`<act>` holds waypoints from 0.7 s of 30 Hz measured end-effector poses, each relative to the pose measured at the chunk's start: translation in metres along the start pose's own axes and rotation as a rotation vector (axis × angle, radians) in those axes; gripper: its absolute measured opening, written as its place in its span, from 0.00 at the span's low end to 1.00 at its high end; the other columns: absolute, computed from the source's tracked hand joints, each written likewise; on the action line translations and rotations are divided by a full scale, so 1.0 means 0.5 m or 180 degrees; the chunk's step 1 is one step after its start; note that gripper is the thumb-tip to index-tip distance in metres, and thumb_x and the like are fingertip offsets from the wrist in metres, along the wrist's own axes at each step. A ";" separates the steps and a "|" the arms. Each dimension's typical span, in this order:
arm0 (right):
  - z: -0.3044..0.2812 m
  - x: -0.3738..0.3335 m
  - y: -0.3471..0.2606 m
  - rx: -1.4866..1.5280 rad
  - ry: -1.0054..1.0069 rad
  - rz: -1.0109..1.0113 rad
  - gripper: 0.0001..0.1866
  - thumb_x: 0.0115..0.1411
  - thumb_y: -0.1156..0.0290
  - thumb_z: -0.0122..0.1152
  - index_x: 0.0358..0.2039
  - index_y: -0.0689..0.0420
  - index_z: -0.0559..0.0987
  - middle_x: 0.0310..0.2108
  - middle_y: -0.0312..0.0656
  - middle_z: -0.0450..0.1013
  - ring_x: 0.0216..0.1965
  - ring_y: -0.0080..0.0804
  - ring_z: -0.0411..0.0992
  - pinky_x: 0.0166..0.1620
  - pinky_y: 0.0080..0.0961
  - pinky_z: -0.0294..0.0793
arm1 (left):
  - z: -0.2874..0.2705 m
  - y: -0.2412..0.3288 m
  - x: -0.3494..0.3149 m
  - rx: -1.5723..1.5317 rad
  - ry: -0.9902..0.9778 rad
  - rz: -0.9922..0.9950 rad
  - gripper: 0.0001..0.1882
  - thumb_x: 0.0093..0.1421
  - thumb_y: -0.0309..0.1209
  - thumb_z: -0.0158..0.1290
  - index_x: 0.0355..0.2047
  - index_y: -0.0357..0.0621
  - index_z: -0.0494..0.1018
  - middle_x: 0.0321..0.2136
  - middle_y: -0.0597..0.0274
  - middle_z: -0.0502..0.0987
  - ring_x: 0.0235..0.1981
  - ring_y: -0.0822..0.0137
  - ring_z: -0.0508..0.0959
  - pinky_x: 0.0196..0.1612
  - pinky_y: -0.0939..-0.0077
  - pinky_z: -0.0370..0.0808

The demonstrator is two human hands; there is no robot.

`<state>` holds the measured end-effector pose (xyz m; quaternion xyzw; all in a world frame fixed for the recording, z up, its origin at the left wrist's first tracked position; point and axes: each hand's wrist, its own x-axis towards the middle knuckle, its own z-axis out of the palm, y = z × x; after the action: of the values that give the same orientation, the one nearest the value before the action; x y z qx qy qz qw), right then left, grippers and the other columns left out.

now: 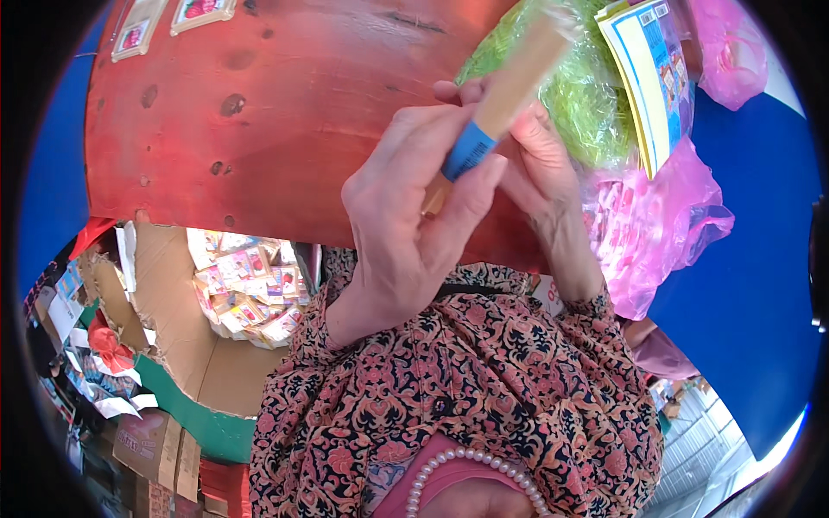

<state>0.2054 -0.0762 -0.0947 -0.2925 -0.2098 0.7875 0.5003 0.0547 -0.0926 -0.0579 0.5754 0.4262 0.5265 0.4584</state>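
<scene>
A long, narrow tan piece [518, 78] with a blue printed band slants up from between my hands above the red table. Motion smears its far end, and I cannot tell its exact kind. My left hand [401, 203] is closed round its blue end, thumb on the near side and fingers curled on the other. My right hand [548, 164] is beside it, thumb and fingertips drawn together against its right edge. Part of the right fingers is hidden behind the piece and the left hand. Close past the right hand lies a clear bag of shiny green strips [587, 112].
The red table [294, 112] bears two small packs [203, 10] at its far left. A yellow-and-blue printed stack [646, 82] and pink plastic bags [652, 224] are at the right. Below the table's left edge, a cardboard box [168, 285] holds several small packs [250, 285].
</scene>
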 end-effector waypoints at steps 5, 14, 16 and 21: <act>0.041 -0.006 -0.008 -0.0113 0.0683 -0.0166 0.15 0.59 0.68 0.53 0.45 0.62 0.72 0.42 0.39 0.72 0.44 0.25 0.69 0.51 0.27 0.66 | -0.002 -0.016 0.002 -0.1112 0.0033 -0.1361 0.12 0.55 0.23 0.51 0.40 0.30 0.69 0.31 0.62 0.74 0.33 0.78 0.72 0.36 0.85 0.70; 0.068 -0.005 -0.012 -0.0441 0.1021 0.0010 0.14 0.60 0.71 0.50 0.45 0.62 0.72 0.38 0.40 0.73 0.37 0.21 0.72 0.42 0.19 0.72 | -0.022 -0.049 0.012 -0.2605 0.0002 -0.2156 0.14 0.57 0.25 0.47 0.43 0.31 0.69 0.39 0.57 0.74 0.38 0.73 0.74 0.43 0.79 0.71; 0.082 -0.008 -0.004 -0.0964 0.0966 -0.0059 0.14 0.60 0.72 0.50 0.45 0.62 0.72 0.37 0.39 0.73 0.37 0.20 0.71 0.41 0.18 0.72 | -0.020 -0.037 0.005 -0.2099 0.0118 -0.2150 0.14 0.58 0.26 0.47 0.44 0.31 0.68 0.39 0.57 0.74 0.39 0.72 0.74 0.43 0.78 0.70; 0.073 -0.009 0.036 -0.1785 0.0376 -0.0527 0.18 0.58 0.76 0.49 0.49 0.66 0.68 0.40 0.37 0.71 0.40 0.20 0.68 0.43 0.18 0.69 | -0.037 -0.054 -0.024 -0.1717 0.0617 -0.2092 0.16 0.57 0.22 0.46 0.47 0.30 0.65 0.42 0.55 0.72 0.42 0.68 0.73 0.46 0.75 0.69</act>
<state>0.1706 -0.0891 -0.0776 -0.4465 -0.4128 0.6370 0.4738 0.0353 -0.0970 -0.0865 0.2167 0.4750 0.4967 0.6934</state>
